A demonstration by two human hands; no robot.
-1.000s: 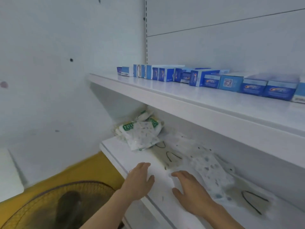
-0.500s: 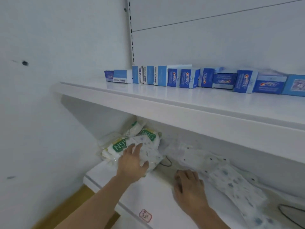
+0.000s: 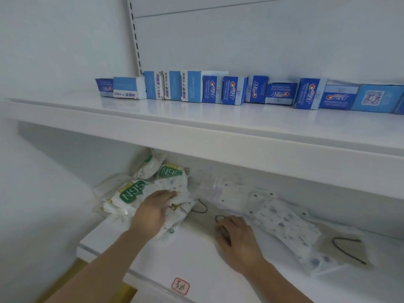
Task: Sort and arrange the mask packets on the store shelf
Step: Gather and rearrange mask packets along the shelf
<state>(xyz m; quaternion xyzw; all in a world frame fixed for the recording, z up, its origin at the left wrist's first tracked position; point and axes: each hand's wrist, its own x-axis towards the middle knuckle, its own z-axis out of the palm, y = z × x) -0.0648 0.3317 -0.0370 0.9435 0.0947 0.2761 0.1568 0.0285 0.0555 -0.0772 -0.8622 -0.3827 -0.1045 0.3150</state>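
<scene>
toothpaste boxes [image 3: 234,90] on upper shelf [image 3: 196,132] overhanging mask packets [image 3: 153,193]

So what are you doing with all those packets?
A person is tidying mask packets on the lower shelf. The left hand rests on the pile of N95 mask packets at the shelf's left end, fingers on a patterned packet. The right hand lies flat on a packet in the middle. More patterned packets are spread loosely to the right. Blue toothpaste boxes line the upper shelf.
</scene>
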